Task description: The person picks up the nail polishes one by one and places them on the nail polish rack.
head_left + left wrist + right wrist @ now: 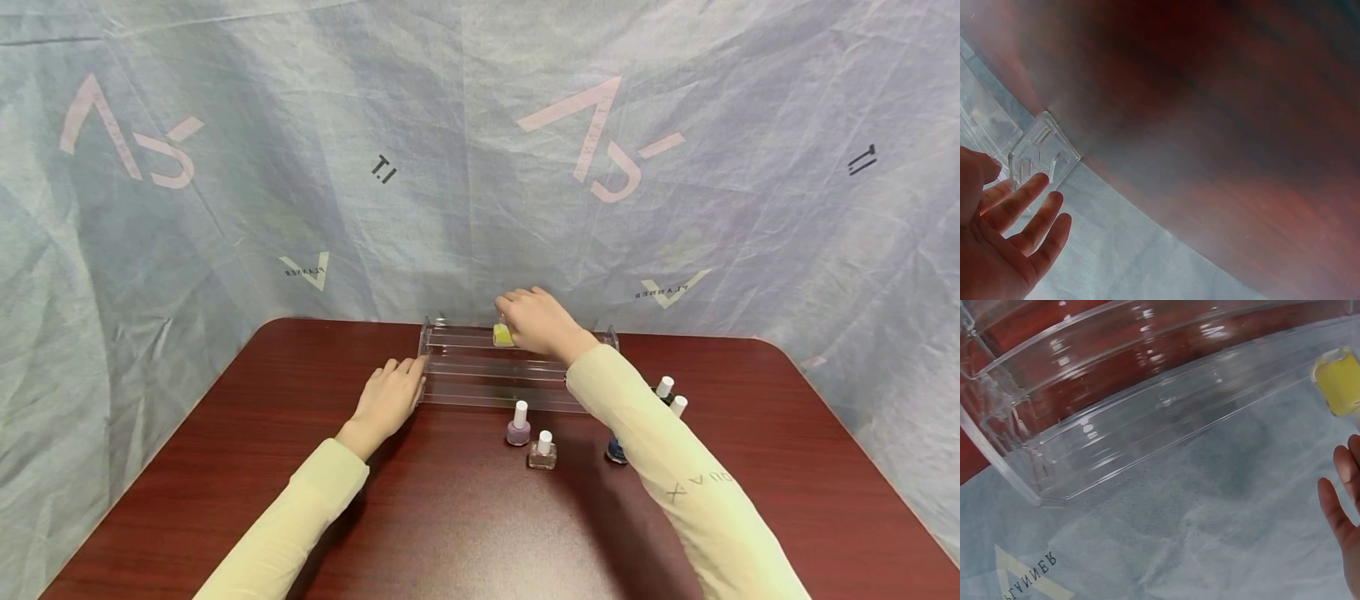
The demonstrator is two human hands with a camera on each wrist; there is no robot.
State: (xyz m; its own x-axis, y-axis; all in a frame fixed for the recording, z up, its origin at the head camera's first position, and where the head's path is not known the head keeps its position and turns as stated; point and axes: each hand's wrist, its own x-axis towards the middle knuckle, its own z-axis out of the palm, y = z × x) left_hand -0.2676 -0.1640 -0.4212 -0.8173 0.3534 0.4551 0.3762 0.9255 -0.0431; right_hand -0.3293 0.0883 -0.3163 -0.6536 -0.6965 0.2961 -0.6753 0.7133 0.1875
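A yellow nail polish bottle (pixel 503 336) is in my right hand (pixel 538 321), which pinches it by the cap over the back tier of a clear acrylic rack (pixel 480 389). In the right wrist view the yellow bottle (pixel 1340 384) appears at the right edge, above the fingers (pixel 1333 512); its cap is mostly out of sight. My left hand (pixel 390 396) rests against the rack's left end. Seen from the left wrist, its fingers (pixel 1038 225) extend loosely beside the clear end panel (pixel 1044 150).
In front of the rack stand a mauve polish bottle (pixel 518 429) and a brownish glittery one (pixel 542 454). A blue bottle (pixel 617 451) and dark bottles with white caps (pixel 665 386) are partly hidden by the right sleeve. Grey printed cloth (pixel 465 167) hangs behind the reddish-brown table (pixel 450 533).
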